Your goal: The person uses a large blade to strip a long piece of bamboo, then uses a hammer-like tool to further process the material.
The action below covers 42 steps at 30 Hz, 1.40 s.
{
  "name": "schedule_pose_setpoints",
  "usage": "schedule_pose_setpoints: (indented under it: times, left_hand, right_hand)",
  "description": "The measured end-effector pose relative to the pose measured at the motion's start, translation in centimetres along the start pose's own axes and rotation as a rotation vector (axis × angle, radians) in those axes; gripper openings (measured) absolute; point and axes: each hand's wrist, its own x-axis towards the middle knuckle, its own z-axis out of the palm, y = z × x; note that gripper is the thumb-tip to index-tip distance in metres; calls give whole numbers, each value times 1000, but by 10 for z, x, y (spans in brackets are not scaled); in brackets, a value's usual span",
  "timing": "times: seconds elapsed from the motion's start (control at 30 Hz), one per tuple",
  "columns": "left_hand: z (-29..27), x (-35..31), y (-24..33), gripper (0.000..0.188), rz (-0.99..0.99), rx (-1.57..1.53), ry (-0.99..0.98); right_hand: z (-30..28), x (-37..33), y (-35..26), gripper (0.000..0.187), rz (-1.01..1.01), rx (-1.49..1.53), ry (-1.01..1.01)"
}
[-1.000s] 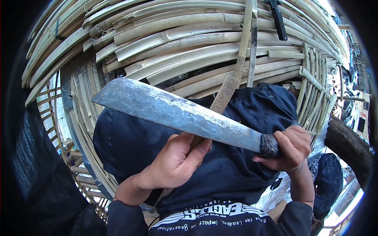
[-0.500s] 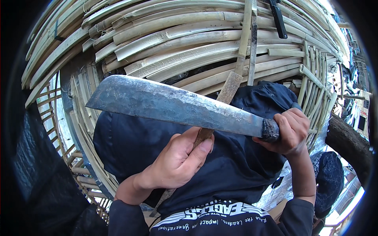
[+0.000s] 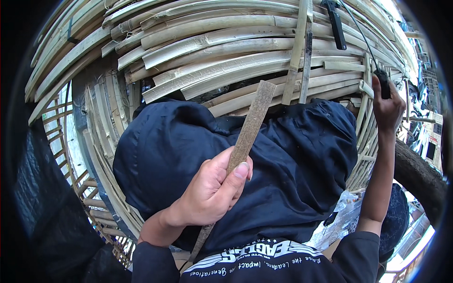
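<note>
Bamboo strip sits centre of view, a flat brownish slat slanting up-right over dark navy cloth that covers the lap. Biggest thing behind: stack of split bamboo poles curving across the top, w/ woven bamboo frames at left and more slats at right. A thick dark log lies at the right edge. Cloth fills the middle, strip resting across it, its top end cut square near the poles. Left hand is clamped on the strip's lower half, thumb pressed on its face, fingers wrapped behind. Right hand is raised well apart at upper right, fist closed on a dark handle; blade not visible from here. Another black tool handle rests on the poles at top.
</note>
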Motion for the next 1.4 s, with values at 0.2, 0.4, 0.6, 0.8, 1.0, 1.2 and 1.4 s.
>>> schedule_pose_setpoints:
  times: [0.2,0.4,0.6,0.8,1.0,1.2,1.4]
  left_hand:
    - [-2,4,0,20,-4,-7,-18]
    - [0,3,-1,19,-3,-5,-12]
    - [2,2,1,15,7,104,55]
    - [0,-4,8,11,64,224,180]
    - [4,-6,10,11,77,208,226]
    - [1,-6,6,19,127,214,194]
    - [0,-7,5,20,123,231,223]
  right_hand:
    - [-14,-41,-27,36,69,276,-136]
    - [-27,-62,-66,44,-31,422,-200]
    - [-64,-66,-68,68,-239,488,-199]
    - [-112,-77,-58,73,-348,380,-188]
    - [-149,-83,-38,66,-440,197,-224]
    - [-171,-90,-35,70,-408,95,-223]
    - [-189,-109,-10,73,-368,8,-336]
